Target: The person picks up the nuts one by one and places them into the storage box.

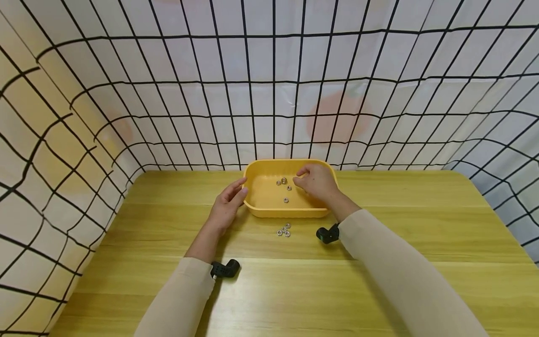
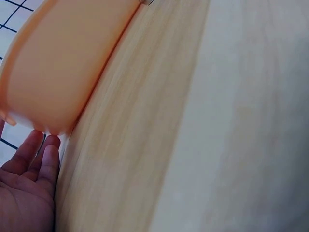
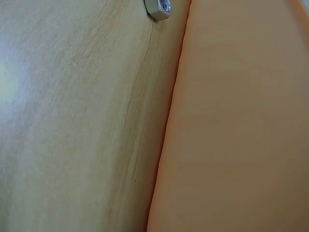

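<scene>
A yellow plastic tray (image 1: 290,213) sits on the wooden table, with several metal nuts (image 1: 286,200) spread over its floor. My left hand (image 1: 224,210) is at the tray's left end, fingers nearly straight. In the left wrist view, its fingertips (image 2: 50,142) touch the outside of the end wall. Over the tray's right half is my right hand (image 1: 318,181), fingers bent and pointing left, close beside the nuts. I cannot tell whether a nut is between its fingertips. More nuts (image 1: 284,229) lie in a small group on the table before the tray's front wall.
A black wire grid (image 1: 273,98) with pale sheeting behind it stands along the table's back and both sides. Bare wooden table (image 1: 269,290) extends in front of the tray. Black wrist cameras (image 1: 225,268) hang near each cuff. A nut (image 3: 158,8) shows near the tray's side.
</scene>
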### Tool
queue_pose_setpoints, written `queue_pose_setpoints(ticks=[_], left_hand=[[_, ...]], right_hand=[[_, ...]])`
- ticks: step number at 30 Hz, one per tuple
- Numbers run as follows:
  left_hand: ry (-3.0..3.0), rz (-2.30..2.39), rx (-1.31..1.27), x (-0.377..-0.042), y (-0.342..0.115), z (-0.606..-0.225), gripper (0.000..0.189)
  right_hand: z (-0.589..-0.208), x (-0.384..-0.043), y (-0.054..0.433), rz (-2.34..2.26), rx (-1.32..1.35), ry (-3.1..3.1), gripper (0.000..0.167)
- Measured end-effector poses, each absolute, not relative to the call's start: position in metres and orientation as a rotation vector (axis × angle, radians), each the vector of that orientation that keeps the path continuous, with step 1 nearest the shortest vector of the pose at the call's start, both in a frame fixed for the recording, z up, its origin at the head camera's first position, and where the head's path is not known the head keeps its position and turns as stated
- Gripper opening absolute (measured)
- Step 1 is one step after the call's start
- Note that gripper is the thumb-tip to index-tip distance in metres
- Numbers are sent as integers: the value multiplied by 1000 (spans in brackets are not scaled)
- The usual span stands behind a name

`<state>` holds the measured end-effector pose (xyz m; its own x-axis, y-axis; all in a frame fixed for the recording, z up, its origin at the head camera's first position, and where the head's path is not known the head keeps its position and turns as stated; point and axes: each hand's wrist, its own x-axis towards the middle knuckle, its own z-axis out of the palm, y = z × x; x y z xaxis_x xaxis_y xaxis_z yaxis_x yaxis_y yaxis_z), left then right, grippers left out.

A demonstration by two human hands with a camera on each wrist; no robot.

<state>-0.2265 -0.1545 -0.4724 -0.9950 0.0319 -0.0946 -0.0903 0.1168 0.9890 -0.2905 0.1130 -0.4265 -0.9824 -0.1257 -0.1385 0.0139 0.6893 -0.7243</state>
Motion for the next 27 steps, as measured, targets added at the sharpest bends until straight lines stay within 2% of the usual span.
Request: queue_pose_setpoints(ticks=[16,27], left_hand=[[2260,2063,-52,-228,-155,-474,46],[2256,2047,-73,-229,-155,-475,46]], right_hand=[[-419,-282,109,-1267,-158,2725,25],[-408,-252,110,-1359,-235,2644,23]])
